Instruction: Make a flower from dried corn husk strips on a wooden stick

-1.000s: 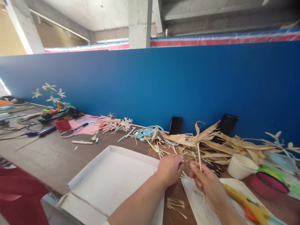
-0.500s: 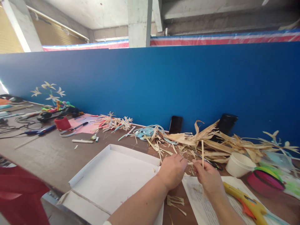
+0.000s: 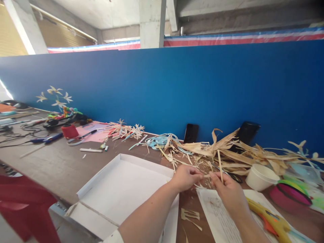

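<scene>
Right at the near edge of the bench (image 3: 63, 168), the right hand (image 3: 227, 192) has thumb and fingers closed on a thin husk strip (image 3: 220, 164). The strip stands nearly upright, its top leaning a little to the left. Its long axis runs from the grip up towards the pile of dried husks (image 3: 240, 153) behind it.

The left hand (image 3: 186, 177) sits just beside it on the left, fingertips pinched together and pointing at the strip's lower end. A short pale sliver (image 3: 207, 175) lies between the two hands; whether the left fingers actually hold it cannot be told.

Black scissors (image 3: 234, 177) lie just behind the right hand, with a white cup (image 3: 259, 179) further right. A printed sheet (image 3: 217, 216) lies under the right hand, a yellow glue gun (image 3: 270, 219) lies beside that forearm, and an open white box (image 3: 121, 189) sits left of the left forearm.
</scene>
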The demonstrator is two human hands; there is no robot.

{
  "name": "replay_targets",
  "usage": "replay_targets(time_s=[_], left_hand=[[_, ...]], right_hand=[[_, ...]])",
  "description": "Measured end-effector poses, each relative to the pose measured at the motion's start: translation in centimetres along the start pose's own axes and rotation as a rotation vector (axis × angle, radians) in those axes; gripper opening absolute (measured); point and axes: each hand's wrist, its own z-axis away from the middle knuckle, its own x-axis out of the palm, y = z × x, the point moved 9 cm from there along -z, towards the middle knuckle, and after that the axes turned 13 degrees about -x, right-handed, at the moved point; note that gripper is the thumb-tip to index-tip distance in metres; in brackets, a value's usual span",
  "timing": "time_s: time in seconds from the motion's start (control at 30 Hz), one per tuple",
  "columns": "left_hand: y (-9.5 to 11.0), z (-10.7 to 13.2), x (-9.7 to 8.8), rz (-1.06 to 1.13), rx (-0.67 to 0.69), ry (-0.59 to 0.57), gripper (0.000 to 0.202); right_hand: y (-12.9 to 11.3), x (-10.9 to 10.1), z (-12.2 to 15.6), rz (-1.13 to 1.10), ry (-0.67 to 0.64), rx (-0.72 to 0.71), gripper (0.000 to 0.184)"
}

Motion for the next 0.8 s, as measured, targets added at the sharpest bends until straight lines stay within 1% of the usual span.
replay_targets(time_s=[0.07, 0.17, 0.3, 0.37, 0.47, 0.5, 0.57, 0.7, 0.8], left_hand=[[-0.3, -0.3, 0.1, 0.012, -0.007, -0.003, 0.033], [-0.5, -0.4, 0.3, 0.052, -0.008, -0.021, 0.025], [-0.3, -0.2, 0.4, 0.127, -0.029, -0.036, 0.021], [-0.2, -0.1, 0.1, 0.165, -0.047, -0.011, 0.021], [0.0, 0.0, -0.5, 0.235, -0.053, 0.016, 0.021], [0.1, 0.0, -0.7, 0.259, -0.053, 0.020, 0.020], [0.3, 0.0, -0.9, 0.301, -0.055, 0.030, 0.018], [0.4, 0.0, -1.2, 0.329, -0.044, 0.051, 0.018], [0.5, 0.0, -1.0, 0.288, -0.008, 0.041, 0.019]], right_hand=[[-0.5, -0.3, 0.0, 0.041, 0.002, 0.003, 0.038], [-0.7, -0.9, -0.1, 0.094, 0.044, 0.005, 0.037], [-0.2, -1.0, -0.1, 0.062, 0.090, 0.005, 0.039], [0.4, -0.6, 0.1, -0.090, 0.118, 0.035, 0.043], [0.9, 0.4, 0.5, -0.437, 0.143, 0.093, 0.048], [0.9, 0.8, 0.6, -0.519, 0.132, 0.109, 0.047], [0.6, 1.5, 0.9, -0.594, 0.081, 0.137, 0.046], [-0.4, 2.9, 1.5, -0.633, -0.045, 0.173, 0.053], [-1.0, 4.1, 2.1, -0.674, -0.156, 0.199, 0.056]])
